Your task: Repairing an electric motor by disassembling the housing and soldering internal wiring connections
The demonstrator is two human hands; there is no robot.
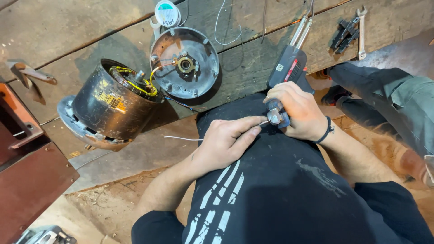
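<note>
My left hand (228, 140) pinches a thin white wire (181, 138) that trails off to the left over the workbench edge. My right hand (296, 110) grips blue-handled pliers (276, 116), whose jaws meet the wire end right at my left fingertips. Both hands rest over my black-clothed lap. To the left, on the wooden bench, lies a black electric motor housing (110, 106) with yellow wires showing in its open end. Beside the housing lies its round metal end cover (184, 62).
A grey soldering gun (289, 65) lies just beyond my right hand. A solder spool (166, 12) sits at the top. A spanner (360, 31) and black clips (344, 35) lie top right. Another person's legs (384, 90) are at right. Red metal parts (27, 171) stand left.
</note>
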